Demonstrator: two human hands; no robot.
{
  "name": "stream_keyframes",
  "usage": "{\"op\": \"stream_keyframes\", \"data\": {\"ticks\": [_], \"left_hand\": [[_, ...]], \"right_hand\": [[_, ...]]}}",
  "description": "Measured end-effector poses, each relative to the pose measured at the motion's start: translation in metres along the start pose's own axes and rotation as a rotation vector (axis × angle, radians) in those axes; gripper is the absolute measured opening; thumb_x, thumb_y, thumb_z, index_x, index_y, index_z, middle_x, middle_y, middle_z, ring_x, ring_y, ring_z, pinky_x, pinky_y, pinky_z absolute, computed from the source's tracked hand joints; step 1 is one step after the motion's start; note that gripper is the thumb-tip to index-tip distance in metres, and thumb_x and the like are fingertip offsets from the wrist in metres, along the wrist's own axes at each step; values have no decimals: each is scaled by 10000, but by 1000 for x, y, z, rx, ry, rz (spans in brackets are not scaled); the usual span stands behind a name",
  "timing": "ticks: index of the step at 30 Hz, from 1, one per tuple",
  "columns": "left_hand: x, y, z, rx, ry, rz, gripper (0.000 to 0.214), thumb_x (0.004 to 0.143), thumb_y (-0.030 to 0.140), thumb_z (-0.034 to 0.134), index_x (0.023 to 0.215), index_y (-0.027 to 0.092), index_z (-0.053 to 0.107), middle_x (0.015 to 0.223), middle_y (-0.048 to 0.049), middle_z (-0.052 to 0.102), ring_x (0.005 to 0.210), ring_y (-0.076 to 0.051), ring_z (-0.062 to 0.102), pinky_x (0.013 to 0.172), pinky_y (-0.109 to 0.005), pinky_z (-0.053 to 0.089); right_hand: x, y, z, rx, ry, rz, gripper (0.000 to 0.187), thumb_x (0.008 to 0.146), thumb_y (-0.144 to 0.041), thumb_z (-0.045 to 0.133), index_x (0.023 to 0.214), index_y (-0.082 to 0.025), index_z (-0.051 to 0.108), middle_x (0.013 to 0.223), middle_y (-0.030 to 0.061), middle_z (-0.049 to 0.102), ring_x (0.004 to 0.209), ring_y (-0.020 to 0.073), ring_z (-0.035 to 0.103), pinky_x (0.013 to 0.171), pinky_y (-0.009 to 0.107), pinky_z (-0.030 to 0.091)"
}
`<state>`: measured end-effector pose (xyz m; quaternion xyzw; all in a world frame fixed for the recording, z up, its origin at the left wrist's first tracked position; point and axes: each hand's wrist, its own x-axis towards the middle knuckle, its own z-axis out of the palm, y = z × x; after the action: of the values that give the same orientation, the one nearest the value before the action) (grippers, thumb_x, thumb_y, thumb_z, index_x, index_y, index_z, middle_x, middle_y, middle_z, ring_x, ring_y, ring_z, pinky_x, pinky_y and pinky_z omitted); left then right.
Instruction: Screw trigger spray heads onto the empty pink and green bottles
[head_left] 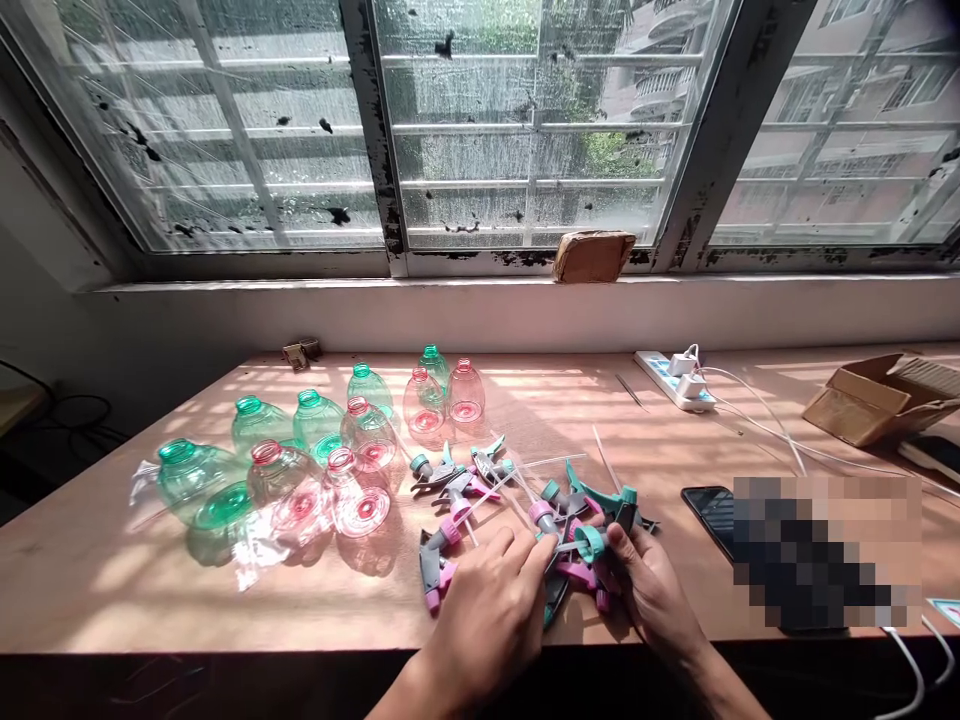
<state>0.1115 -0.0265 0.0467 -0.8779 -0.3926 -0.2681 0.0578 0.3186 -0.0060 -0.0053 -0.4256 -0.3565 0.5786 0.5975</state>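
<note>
My right hand (654, 592) is closed around a trigger spray head, its teal collar (590, 544) facing left. The pale dip tube (568, 547) coming out of that collar meets the fingertips of my left hand (496, 592), which are pinched together on it. Under and around both hands lies a pile of loose spray heads in grey with pink or teal, among them a grey-and-pink spray head (433, 572) left of my left hand. Clear green bottles (196, 483) and clear pink bottles (363, 500), all without spray heads, stand upright to the left.
Crumpled clear plastic (255, 552) lies by the front bottles. At the right are a dark phone (709, 508), partly blurred out, white cables, a power strip (673, 380) and an open cardboard box (862, 400). The wooden table (97, 590) ends just in front of me.
</note>
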Motion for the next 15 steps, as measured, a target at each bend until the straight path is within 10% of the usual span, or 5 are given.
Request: {"op": "stream_keyframes", "data": {"ticks": [15], "left_hand": [[2,2,16,-11,324,40,297,1037,48,424,1157,172,665,711,-14,728,555,-196,659,528,-332,428]], "right_hand": [[-7,7,-8,-97,59,-32,557,631,-667,997,914,-215,837,663,11,751,516,136,611,501,237,553]]}}
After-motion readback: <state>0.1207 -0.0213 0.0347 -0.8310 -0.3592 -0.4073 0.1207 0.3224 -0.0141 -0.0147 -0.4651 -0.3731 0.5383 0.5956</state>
